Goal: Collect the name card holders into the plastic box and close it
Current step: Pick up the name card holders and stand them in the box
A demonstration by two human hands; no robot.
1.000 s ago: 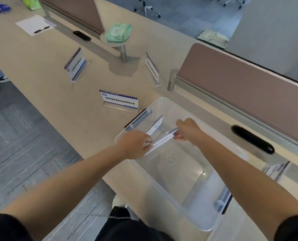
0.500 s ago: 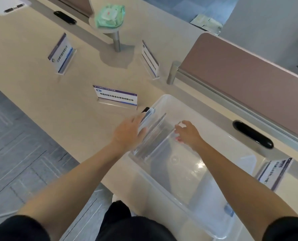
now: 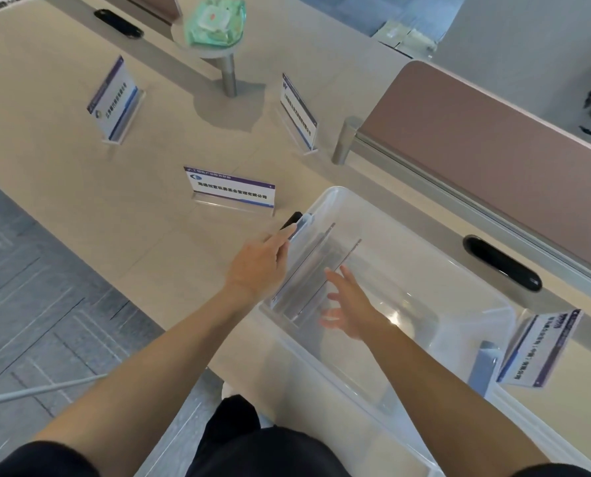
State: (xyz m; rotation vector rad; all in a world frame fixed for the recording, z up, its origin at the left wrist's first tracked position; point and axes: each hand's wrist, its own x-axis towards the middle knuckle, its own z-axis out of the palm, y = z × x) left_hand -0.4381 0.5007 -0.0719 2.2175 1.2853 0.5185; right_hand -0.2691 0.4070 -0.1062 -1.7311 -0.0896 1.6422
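Nearest name card holder (image 3: 230, 191), crosswise, just beyond left hand (image 3: 256, 266), grip at plastic box (image 3: 425, 247) rim unclear; right fingers (image 3: 347, 278) splayed, empty.

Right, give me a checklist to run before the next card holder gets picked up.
1. Right hand free: ok, fingers spread over the plastic box, holding nothing.
2. Left hand free: cannot tell, its fingers lie at the box's far left rim.
3. Stowed holders settled: ok, standing at the box's far left end.
4. Box open: ok, no lid on it.
5. Nearest holder reachable: ok, upright on the desk just beyond the box.
6. All collected: not ok; left holder, back holder, right holder also out.
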